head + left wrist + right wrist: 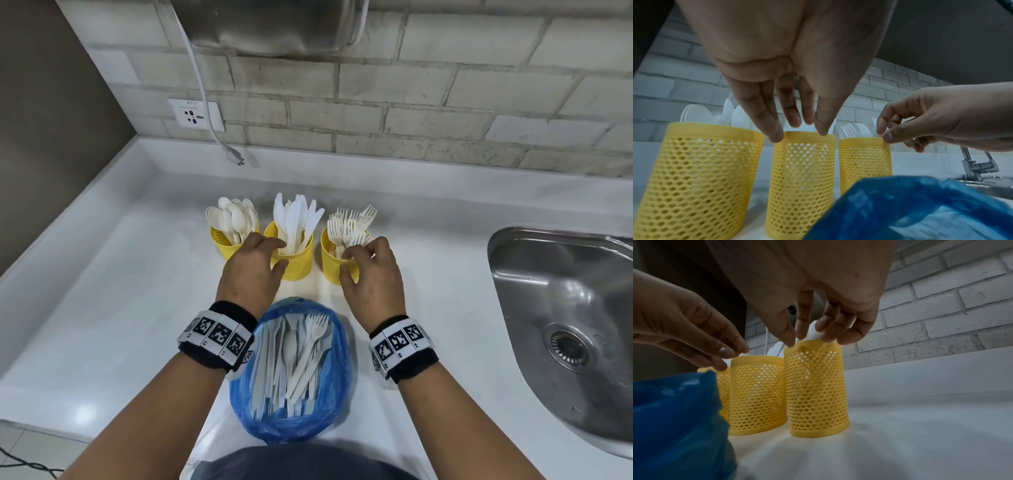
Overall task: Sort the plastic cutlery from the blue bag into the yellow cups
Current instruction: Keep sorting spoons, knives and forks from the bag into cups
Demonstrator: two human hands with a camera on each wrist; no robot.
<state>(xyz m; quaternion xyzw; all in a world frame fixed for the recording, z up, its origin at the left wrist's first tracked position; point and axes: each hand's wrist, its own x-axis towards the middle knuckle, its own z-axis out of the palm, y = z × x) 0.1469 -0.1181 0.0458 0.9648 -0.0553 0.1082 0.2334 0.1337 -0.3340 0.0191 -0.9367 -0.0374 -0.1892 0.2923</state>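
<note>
Three yellow mesh cups stand in a row on the white counter: the left cup (222, 245) holds spoons (233, 216), the middle cup (296, 265) knives (298, 219), the right cup (329, 260) forks (349, 222). In front of them the blue bag (339, 377) lies open with mixed white cutlery (298, 356) inside. My left hand (279, 255) hovers at the middle cup's rim with straight fingers (777, 133) and holds nothing. My right hand (345, 264) is at the right cup's rim and pinches a white fork (813, 332) that stands in that cup (816, 386).
A steel sink (565, 325) is set into the counter on the right, with its faucet (978, 165) behind. A loose plug (236, 157) on a white cord hangs near the brick wall, below a socket (195, 114). A bare stretch of counter (120, 291) lies to the left.
</note>
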